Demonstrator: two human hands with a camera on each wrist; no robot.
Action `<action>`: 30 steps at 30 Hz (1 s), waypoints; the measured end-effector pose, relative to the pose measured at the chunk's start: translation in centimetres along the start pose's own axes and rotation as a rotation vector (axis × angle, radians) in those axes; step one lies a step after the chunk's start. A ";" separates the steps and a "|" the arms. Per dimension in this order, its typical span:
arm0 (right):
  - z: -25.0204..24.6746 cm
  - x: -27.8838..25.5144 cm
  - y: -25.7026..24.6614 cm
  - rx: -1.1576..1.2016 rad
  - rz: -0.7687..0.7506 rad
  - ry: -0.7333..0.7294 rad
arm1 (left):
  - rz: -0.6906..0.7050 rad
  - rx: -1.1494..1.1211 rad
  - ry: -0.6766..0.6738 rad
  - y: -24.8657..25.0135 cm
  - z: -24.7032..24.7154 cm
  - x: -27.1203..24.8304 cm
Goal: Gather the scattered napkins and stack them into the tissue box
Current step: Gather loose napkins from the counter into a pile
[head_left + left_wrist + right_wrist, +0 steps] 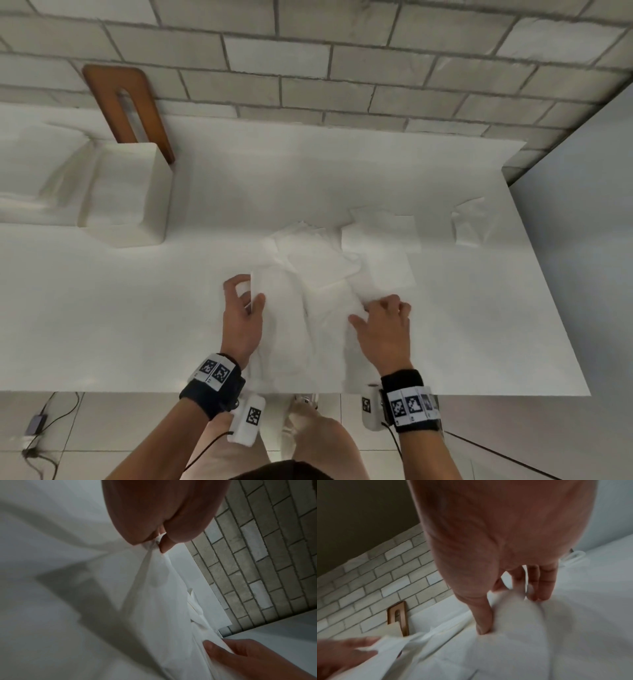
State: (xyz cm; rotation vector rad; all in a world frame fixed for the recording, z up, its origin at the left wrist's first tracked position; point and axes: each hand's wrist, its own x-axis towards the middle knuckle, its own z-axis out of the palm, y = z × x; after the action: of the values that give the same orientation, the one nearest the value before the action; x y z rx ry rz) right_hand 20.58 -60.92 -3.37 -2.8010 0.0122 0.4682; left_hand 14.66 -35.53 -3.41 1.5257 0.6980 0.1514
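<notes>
My left hand (242, 310) pinches the raised left edge of the pile of napkins (310, 301) between thumb and curled fingers, near the front of the white table (137, 308); the left wrist view shows the paper bunched at my fingertips (164, 546). Far to the left stands the tissue box (130, 195), white and open, with a wooden board (128, 106) leaning on the brick wall (342, 68) just behind it. The pile spreads loosely between my hands. My right hand (385, 329) grips its right side, thumb (483, 620) pressed into a fold and fingers curled over it. Farther right lie two flat napkins (380, 233), overlapping, and well apart near the table's right edge a crumpled clear wrapper (474, 222).
</notes>
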 end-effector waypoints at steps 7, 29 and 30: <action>-5.3 0.2 1.6 0.354 0.045 -0.032 | 0.182 0.149 -0.116 -1.0 -0.4 -0.5; -11.2 -1.7 -12.2 1.133 -0.411 0.209 | 0.007 -0.080 -0.147 -1.0 0.4 -0.1; -10.1 -2.2 -11.9 1.122 -0.389 0.191 | -0.038 -0.118 -0.136 -1.1 0.5 0.0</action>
State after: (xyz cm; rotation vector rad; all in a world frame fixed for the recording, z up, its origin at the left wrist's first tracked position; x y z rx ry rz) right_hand 22.38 -52.66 9.93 -1.6694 -0.1699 0.0381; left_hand 14.57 -35.98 -4.46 1.3954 0.5990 0.0588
